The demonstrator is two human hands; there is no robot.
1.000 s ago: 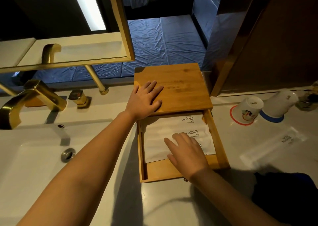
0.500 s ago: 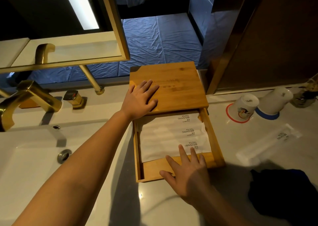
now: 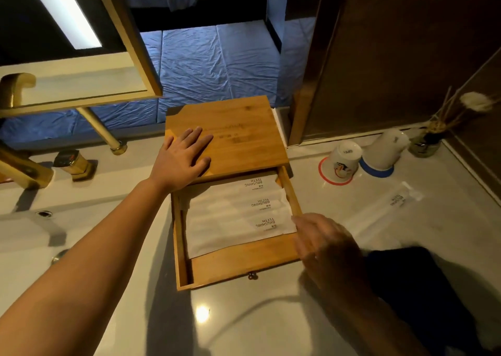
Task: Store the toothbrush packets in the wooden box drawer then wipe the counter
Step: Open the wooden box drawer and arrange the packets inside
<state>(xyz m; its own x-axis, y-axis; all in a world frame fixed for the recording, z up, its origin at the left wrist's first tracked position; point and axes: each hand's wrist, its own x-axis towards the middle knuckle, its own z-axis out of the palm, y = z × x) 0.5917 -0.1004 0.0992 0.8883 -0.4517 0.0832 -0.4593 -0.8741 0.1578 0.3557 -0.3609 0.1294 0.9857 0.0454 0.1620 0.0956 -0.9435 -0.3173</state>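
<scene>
White paper toothbrush packets (image 3: 233, 214) are lying overlapped in the pulled-out drawer (image 3: 238, 267) of the wooden box (image 3: 230, 136), each showing its printed "BRUSHING TEETH" label, so the storing looks mostly done. One more packet (image 3: 385, 206) is lying on the pale counter (image 3: 244, 323) to the right, well apart from the drawer, and by my reading it is waiting to go in.

The left hand (image 3: 181, 160) is pressing flat on the box lid with fingers spread wide, holding nothing; it is probably steadying the box so it does not slide while the drawer is being worked. The right hand (image 3: 325, 244) is hovering at the drawer's front right corner, blurred, fingers loosely extended and apparently empty; whether it is touching the drawer wall I cannot tell.

A dark cloth (image 3: 423, 288) is sitting on the counter just beside the right wrist, likely kept handy for the wiping. Two upturned cups (image 3: 363, 157) are standing behind the loose packet, and a gold faucet (image 3: 24, 165) is overhanging the sink on the left.
</scene>
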